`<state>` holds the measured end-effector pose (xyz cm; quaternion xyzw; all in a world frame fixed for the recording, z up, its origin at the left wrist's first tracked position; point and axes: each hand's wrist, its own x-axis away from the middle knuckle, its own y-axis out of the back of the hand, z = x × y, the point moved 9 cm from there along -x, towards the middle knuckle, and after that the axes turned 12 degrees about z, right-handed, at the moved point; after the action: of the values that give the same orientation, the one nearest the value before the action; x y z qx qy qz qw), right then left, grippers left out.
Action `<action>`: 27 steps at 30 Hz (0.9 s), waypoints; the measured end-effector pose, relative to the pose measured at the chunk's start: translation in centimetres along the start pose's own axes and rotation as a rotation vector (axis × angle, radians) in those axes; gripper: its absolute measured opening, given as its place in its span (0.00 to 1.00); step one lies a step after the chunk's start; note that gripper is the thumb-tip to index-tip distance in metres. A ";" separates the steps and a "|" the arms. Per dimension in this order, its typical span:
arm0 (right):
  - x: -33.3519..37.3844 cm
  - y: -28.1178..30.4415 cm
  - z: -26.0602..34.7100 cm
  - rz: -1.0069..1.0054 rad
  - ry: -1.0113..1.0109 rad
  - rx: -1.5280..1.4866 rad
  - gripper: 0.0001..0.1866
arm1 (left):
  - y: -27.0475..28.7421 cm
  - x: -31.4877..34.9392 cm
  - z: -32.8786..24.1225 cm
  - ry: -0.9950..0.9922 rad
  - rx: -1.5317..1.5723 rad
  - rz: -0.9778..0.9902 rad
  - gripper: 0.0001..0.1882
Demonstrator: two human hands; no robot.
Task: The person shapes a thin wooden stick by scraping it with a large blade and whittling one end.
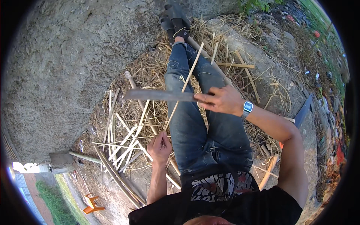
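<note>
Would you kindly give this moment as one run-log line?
Left hand: holding pale strip | Right hand: gripping knife | Knife: crosses strip in view | Nearby: loose strips left of legs

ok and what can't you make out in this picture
Head view: blade, edge detail lost to blur.
Head view: the blade's handle, mostly covered by the right hand.
Head view: pale strip, near end hidden in the left hand.
Head view: orange object, too small to identify.
</note>
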<state>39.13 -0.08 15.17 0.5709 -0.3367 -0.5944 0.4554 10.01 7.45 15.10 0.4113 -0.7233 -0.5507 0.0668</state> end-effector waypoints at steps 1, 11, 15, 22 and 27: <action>-0.1 0.6 1.3 0.015 0.062 -0.002 0.24 | 0.1 0.1 -0.7 -0.062 0.010 -0.038 0.05; 1.6 -0.4 -4.4 -0.009 -0.103 -0.048 0.18 | 0.2 -0.6 -0.1 -0.125 0.002 0.080 0.04; 0.4 1.4 3.0 0.061 0.107 -0.125 0.18 | -0.4 -0.8 -2.1 -0.235 0.025 0.035 0.05; 3.0 0.4 -10.6 0.012 -0.128 0.071 0.19 | 1.9 -0.1 0.6 -0.132 0.014 0.175 0.05; 1.2 0.1 -3.7 -0.015 -0.127 -0.080 0.23 | 0.9 -0.6 1.0 -0.153 -0.006 0.098 0.06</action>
<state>42.85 -0.76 14.33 0.5159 -0.3364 -0.6459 0.4510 9.38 8.67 15.74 0.3320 -0.7439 -0.5786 0.0395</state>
